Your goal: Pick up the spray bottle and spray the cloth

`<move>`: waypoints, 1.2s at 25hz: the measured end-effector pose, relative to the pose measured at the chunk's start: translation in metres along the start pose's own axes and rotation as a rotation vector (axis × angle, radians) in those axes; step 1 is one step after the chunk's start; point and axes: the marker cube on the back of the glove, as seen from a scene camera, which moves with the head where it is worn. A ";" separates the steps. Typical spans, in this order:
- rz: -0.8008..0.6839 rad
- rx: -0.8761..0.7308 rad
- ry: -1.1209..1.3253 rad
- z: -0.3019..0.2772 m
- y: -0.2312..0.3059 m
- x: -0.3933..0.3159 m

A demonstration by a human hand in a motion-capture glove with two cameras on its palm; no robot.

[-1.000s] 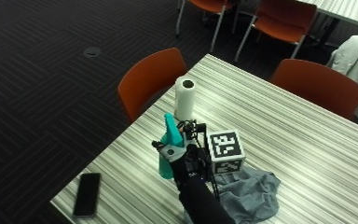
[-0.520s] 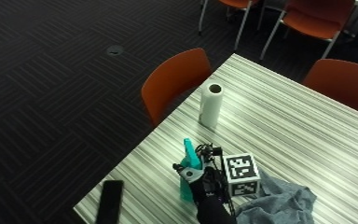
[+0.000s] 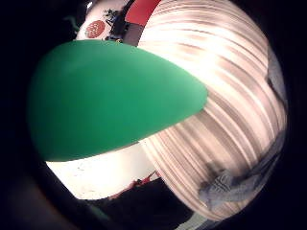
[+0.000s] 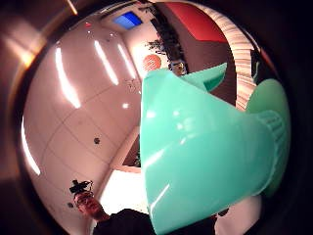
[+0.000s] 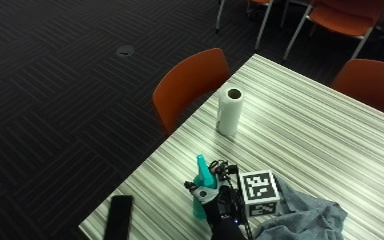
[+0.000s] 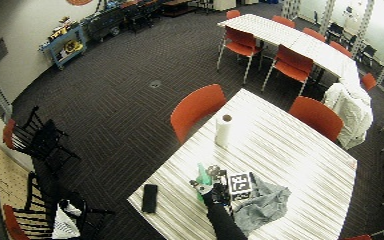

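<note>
Outside view: the black-gloved right hand [image 5: 220, 206] has its fingers apparently wrapped around the teal plastic spray bottle [image 5: 201, 184], upright at the striped table [image 5: 325, 125] edge; little has shifted lately; crumpled grey cloth [image 5: 308, 220] lies just beside, unsprayed.

Teal spray bottle [image 5: 201, 186] upright near table edge, possibly lifted; grey cloth [image 5: 305, 220] crumpled just beside, on table.

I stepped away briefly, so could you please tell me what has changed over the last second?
Little has visibly changed: only the outside camera has shifted. The gloved right hand still holds the spray bottle upright beside the grey cloth. The paper towel roll and phone stay put.
</note>
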 end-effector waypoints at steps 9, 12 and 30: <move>0.015 -0.050 0.016 0.013 0.003 0.003; 0.011 -0.059 0.017 0.015 0.003 0.005; -0.186 -0.229 -0.084 0.056 0.053 -0.045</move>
